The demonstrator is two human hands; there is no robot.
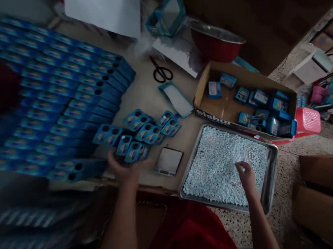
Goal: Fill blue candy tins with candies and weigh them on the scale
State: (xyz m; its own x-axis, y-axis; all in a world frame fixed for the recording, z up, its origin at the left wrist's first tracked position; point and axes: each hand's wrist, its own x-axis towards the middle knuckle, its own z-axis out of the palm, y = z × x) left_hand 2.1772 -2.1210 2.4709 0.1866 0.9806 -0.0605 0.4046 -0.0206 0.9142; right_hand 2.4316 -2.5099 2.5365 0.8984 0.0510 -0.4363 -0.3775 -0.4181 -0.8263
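My left hand [126, 167] lies palm up with fingers spread, just below a loose heap of small blue packets with round holes [141, 135]; whether it touches them is blurred. My right hand [246, 175] rests in a metal tray [270, 179] filled with several small pale blue-white tablets [219, 161], its fingers curled down into them. Whether it holds any I cannot make out. A small digital scale [168, 161] sits between the two hands.
Rows of stacked blue packets [56, 97] cover the left of the table. A cardboard box [213, 105] with blue packets stands behind the tray. Black scissors [161, 72], a red bowl [215, 42], a pink stool [307, 120] and brown cartons [323, 188] lie around.
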